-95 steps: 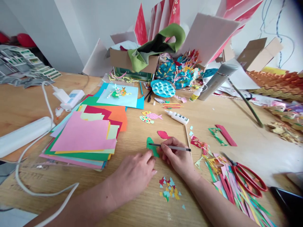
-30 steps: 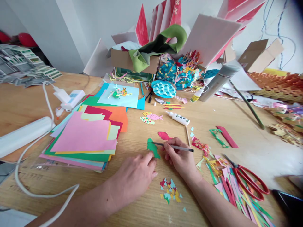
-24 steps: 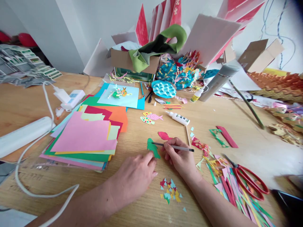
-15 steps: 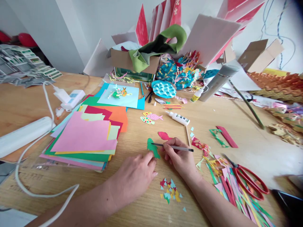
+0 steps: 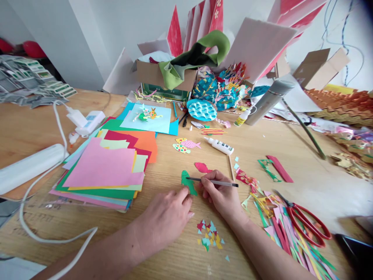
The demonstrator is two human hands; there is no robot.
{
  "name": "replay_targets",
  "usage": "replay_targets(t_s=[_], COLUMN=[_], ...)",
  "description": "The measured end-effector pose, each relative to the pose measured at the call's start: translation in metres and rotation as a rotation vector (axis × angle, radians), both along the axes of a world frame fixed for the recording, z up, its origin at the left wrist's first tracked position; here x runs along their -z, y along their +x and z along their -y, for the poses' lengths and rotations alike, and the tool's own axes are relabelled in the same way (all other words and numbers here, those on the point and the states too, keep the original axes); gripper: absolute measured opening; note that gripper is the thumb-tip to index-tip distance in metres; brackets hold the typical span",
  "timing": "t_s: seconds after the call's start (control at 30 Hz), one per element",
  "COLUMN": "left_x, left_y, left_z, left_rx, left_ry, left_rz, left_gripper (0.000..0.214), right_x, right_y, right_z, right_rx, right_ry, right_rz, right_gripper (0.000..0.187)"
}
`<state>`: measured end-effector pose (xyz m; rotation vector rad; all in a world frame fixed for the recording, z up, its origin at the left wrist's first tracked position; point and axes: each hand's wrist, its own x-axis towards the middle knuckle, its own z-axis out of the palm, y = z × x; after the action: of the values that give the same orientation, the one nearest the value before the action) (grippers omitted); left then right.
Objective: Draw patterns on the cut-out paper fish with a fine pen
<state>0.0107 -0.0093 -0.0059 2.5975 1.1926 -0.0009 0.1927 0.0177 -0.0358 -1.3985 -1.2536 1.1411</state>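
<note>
A green paper fish (image 5: 191, 187) lies on the table in front of me, with dark lines near its head end. The bent fingers of my left hand (image 5: 171, 210) hold its lower edge down against the table. In a pinch, my right hand (image 5: 220, 194) grips a slim grey pen (image 5: 217, 182), whose dark tip rests on the fish. Just beyond my right fingers is a red paper fish (image 5: 201, 167), partly covered by them. Farther off lie a pink dotted fish (image 5: 190, 144), a white fish with coloured dots (image 5: 181, 148) and a yellow fish (image 5: 180, 140).
Paper bits (image 5: 210, 234) lie between my forearms. Red-handled scissors (image 5: 309, 225) rest on paper strips (image 5: 291, 241) at right. A glue bottle (image 5: 222, 146) and wooden stick (image 5: 231, 168) lie ahead. Coloured paper sheets (image 5: 101, 163) are stacked left, near a white cable (image 5: 37, 238).
</note>
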Motion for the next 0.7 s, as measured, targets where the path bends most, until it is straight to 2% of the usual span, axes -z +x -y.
replay_targets(t_s=[0.7], left_x=[0.0011], left_y=[-0.0013], left_z=[0.0019], left_rx=[0.005], left_ry=[0.01], left_rz=[0.001], left_gripper=[0.024], right_x=[0.0027], right_y=[-0.0002], right_z=[0.0001], right_rx=[0.001], right_ry=[0.016], right_rz=[-0.019], right_gripper=[0.034])
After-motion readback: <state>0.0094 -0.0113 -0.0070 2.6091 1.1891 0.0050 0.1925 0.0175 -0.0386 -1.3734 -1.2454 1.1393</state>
